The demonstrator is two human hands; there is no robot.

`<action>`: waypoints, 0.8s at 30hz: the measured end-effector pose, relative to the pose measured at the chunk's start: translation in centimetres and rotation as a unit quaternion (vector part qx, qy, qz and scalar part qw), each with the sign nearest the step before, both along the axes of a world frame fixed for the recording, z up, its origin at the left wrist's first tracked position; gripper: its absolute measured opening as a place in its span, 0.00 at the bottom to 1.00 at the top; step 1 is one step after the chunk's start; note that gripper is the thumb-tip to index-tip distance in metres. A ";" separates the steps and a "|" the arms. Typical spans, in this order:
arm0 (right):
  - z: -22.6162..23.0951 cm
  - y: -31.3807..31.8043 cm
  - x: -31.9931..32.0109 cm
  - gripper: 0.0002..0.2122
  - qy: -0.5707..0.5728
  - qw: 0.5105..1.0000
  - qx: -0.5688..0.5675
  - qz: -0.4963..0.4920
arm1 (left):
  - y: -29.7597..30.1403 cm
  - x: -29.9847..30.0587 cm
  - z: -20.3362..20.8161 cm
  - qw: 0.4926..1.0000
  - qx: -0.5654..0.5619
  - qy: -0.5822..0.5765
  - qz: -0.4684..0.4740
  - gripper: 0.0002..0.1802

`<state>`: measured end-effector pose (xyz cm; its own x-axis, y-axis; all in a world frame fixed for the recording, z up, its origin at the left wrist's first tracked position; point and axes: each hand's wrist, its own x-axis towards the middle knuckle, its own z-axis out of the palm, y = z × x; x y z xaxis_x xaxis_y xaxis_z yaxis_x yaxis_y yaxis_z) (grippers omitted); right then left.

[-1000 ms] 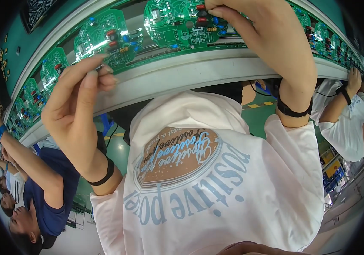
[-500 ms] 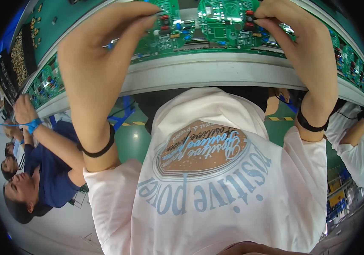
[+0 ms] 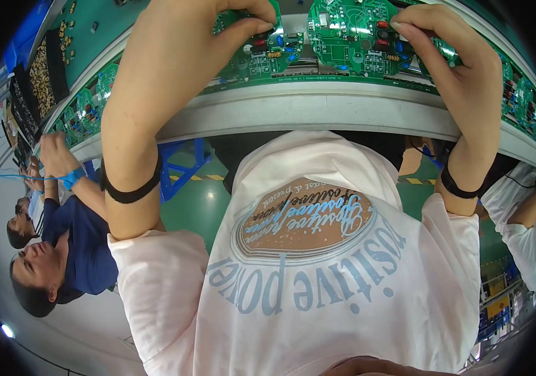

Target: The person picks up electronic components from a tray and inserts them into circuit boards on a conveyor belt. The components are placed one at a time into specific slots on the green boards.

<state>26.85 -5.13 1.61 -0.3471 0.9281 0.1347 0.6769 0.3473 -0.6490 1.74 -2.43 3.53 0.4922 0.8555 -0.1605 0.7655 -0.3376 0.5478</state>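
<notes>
Two green circuit boards lie side by side at the top of the view, a left board point(image 3: 265, 62) and a right board point(image 3: 343, 47). Both carry small red, blue and black components. My left hand point(image 3: 183, 56) reaches over the left board, thumb and fingertips pinched together near its upper right part. At the right board's right edge, my right hand point(image 3: 462, 56) is pinched beside a red component point(image 3: 382, 25). Whatever lies between the fingertips of either hand is too small or hidden to name.
A pale metal rail point(image 3: 318, 106) runs along the near side of the boards. More populated boards point(image 3: 525, 100) continue along the line. Small parts fill a dark tray point(image 3: 41, 78) at far left. A co-worker in dark blue point(image 3: 83, 244) sits to the left; another person's white sleeve point(image 3: 518, 207) shows right.
My left hand has moved right across the left board, uncovering its lower components. My right hand stays pinched by the same component. The whole view has shifted slightly.
</notes>
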 end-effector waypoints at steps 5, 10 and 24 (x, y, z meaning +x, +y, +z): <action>0.0 0.3 -0.3 0.02 0.006 1.000 0.009 -0.015 | 0.4 -0.3 0.3 1.000 0.006 0.009 -0.028 0.06; -2.7 1.3 1.8 0.04 0.009 0.997 0.065 0.034 | 0.8 -0.3 0.8 0.997 0.014 0.048 -0.053 0.05; -3.9 0.5 2.5 0.05 0.021 0.994 0.104 0.033 | -0.5 0.7 2.0 0.963 0.114 0.164 -0.181 0.08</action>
